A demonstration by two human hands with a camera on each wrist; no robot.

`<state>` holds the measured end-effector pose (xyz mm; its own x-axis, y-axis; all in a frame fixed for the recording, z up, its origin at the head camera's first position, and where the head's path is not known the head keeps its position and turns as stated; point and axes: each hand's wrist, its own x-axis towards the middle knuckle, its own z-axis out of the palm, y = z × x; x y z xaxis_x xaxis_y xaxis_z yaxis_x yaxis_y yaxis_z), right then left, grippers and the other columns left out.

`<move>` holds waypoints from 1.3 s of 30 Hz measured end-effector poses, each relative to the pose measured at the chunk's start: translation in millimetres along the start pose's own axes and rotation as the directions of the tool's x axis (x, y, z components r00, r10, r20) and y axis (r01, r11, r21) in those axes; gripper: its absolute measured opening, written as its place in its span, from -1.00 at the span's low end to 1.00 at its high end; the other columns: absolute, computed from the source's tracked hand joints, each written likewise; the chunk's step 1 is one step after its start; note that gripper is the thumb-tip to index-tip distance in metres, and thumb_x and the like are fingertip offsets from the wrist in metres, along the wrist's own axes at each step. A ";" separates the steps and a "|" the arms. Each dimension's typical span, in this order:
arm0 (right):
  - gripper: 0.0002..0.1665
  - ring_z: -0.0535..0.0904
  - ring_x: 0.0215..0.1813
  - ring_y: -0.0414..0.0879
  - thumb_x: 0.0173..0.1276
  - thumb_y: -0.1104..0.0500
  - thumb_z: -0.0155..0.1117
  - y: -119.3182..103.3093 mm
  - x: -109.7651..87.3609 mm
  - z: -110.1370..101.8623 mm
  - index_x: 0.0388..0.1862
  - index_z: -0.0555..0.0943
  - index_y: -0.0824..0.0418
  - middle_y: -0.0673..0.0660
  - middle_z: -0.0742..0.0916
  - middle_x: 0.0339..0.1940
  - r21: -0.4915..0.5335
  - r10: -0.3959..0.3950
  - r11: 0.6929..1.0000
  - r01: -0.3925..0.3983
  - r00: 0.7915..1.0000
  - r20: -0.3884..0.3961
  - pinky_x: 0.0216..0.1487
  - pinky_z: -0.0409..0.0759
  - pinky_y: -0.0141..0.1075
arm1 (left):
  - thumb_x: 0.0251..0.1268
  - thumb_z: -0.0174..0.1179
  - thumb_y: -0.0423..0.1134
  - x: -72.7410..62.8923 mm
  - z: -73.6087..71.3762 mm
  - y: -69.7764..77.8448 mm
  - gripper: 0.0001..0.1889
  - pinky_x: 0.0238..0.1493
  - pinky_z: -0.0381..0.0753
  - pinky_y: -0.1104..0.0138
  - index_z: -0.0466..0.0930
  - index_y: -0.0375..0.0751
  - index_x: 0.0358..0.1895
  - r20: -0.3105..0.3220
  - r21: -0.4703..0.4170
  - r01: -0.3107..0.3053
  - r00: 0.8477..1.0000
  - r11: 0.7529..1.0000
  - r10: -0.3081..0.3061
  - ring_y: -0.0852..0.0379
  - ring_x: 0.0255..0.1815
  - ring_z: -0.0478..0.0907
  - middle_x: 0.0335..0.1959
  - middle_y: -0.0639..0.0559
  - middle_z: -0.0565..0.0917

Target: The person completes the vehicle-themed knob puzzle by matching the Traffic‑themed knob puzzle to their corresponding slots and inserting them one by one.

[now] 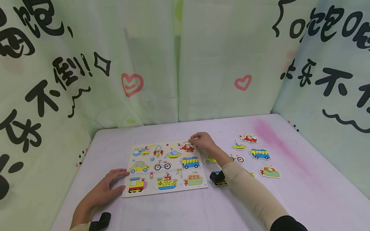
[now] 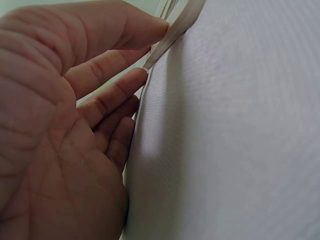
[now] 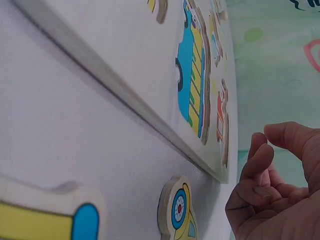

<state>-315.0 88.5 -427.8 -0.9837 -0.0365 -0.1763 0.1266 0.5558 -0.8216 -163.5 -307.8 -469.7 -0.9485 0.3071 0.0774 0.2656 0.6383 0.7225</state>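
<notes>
A white wooden puzzle board (image 1: 203,179) with printed vehicles lies on the table. At its left edge rests my left hand (image 1: 108,186); in the left wrist view the thumb (image 2: 140,27) and the fairly straight fingers touch the board's rim. My right hand (image 1: 203,141) hovers at the top right corner, fingertips right beside the red helicopter picture (image 1: 186,147). Seen from the right wrist, this hand (image 3: 280,185) has loosely bent fingers, thumb tip close to the index finger, and no piece shows between them. The blue bus picture (image 1: 189,162) sits just below.
Loose puzzle pieces lie right of the board: a helicopter (image 1: 249,138), a flying saucer (image 1: 239,145), a bus (image 1: 259,154), a submarine (image 1: 269,172), a bicycle (image 1: 237,158) and a yellow car (image 1: 210,160). My right forearm (image 1: 251,189) partly covers others. Printed curtains stand behind the table.
</notes>
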 end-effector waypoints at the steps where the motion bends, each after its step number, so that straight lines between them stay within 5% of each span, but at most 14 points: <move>1: -0.64 0.57 -0.17 -0.02 0.46 0.04 0.33 1.5 -0.3 -1.8 0.07 0.65 0.27 0.18 0.74 -0.09 0.001 -0.001 1.000 0.001 1.000 0.000 -0.13 0.59 -0.31 | 0.33 0.36 -0.28 0.0 0.0 0.0 -0.53 0.39 0.26 -0.34 0.56 -0.12 0.29 0.002 -0.008 0.003 1.000 1.000 -0.003 -0.38 0.46 0.28 0.37 -0.23 0.45; 39: -0.52 0.54 -0.03 0.06 0.52 0.00 0.25 42.4 -1.2 -76.5 0.23 0.57 0.28 0.25 0.72 0.07 -0.008 0.101 0.995 -0.101 0.993 -0.056 0.03 0.56 -0.19 | 0.32 0.36 -0.30 -1.3 -0.8 1.4 -0.53 0.39 0.25 -0.36 0.55 -0.14 0.30 0.003 -0.017 0.015 1.000 1.000 -0.015 -0.40 0.46 0.27 0.38 -0.24 0.44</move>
<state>-318.2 175.6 -420.9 -0.9715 0.0665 -0.2274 0.2247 0.5636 -0.7949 -162.1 -307.9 -468.2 -0.9519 0.2996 0.0650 0.2487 0.6307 0.7351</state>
